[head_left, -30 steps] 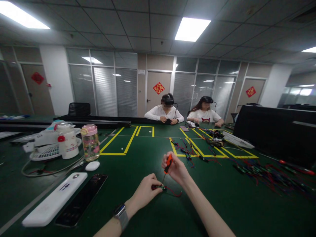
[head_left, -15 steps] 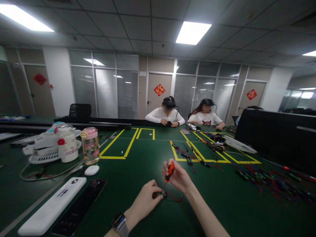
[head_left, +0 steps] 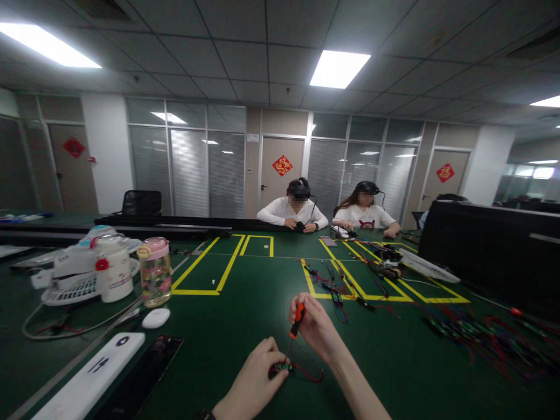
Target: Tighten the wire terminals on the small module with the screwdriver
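My left hand [head_left: 258, 376] pinches a small green circuit board [head_left: 282, 366] between thumb and fingers, low over the green table. Red and dark wires [head_left: 308, 376] trail from the board to the right. In my right hand [head_left: 317, 326] is an orange and black screwdriver [head_left: 297, 321], held by its handle and tilted. Its thin shaft points down to the board, and the tip meets it close to my left fingertips. Whether the tip sits in a screw is too small to tell.
Wired boards [head_left: 335, 286] lie within yellow tape outlines, with a larger wire heap [head_left: 485, 344] at right beside a black monitor [head_left: 485, 256]. On the left are a pink-lidded bottle [head_left: 155, 274], a white jar [head_left: 114, 271], a white power bank [head_left: 96, 373] and a phone [head_left: 144, 373]. Two people sit opposite.
The whole scene sits slightly lower in the picture as my head tilts up. Both hands keep their holds, with the screwdriver still on the board and standing a little more upright.
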`<state>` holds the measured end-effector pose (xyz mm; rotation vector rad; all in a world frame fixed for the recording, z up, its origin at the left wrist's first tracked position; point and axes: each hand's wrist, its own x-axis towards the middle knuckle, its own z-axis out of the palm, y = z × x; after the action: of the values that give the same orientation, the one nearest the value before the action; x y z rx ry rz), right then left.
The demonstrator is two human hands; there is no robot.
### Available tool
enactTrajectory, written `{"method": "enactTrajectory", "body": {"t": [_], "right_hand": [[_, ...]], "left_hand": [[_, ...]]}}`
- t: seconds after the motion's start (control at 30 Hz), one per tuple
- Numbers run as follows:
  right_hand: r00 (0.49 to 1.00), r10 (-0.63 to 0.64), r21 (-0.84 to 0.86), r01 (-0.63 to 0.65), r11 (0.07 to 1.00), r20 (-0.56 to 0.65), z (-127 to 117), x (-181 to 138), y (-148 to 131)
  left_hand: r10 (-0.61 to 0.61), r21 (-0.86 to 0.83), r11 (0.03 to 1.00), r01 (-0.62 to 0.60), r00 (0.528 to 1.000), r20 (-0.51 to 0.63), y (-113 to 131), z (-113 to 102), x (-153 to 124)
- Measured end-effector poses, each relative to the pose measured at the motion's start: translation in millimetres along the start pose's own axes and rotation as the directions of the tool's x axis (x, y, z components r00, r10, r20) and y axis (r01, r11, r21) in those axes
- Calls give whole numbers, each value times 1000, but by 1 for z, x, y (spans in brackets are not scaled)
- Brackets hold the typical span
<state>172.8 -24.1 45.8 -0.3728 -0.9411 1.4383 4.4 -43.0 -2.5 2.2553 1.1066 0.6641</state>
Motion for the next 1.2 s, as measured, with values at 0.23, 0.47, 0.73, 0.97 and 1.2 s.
{"method": "enactTrajectory", "body": {"t": [0.23,0.47,0.73,0.97,1.2], "right_hand": [[986,-136,-177,118,977,-93,10,-3,0],[990,-136,-252,121,960,-42,14,1,-9],[916,-396,-563,297,772,-60,23,3,-5],[806,-592,-781,378,497,14,29,0,12],[976,-218,-577,165,800,-22,37,-1,-8]], "left_hand": [[47,19,999,-48,998,52,-2,-5,14],[122,-68,991,-116,987,103,-10,-11,23],[73,-133,990,-53,986,149,-13,-14,23],[34,-145,989,-15,990,134,-7,-15,23],[100,-157,984,-81,988,117,-11,-13,24]]}}
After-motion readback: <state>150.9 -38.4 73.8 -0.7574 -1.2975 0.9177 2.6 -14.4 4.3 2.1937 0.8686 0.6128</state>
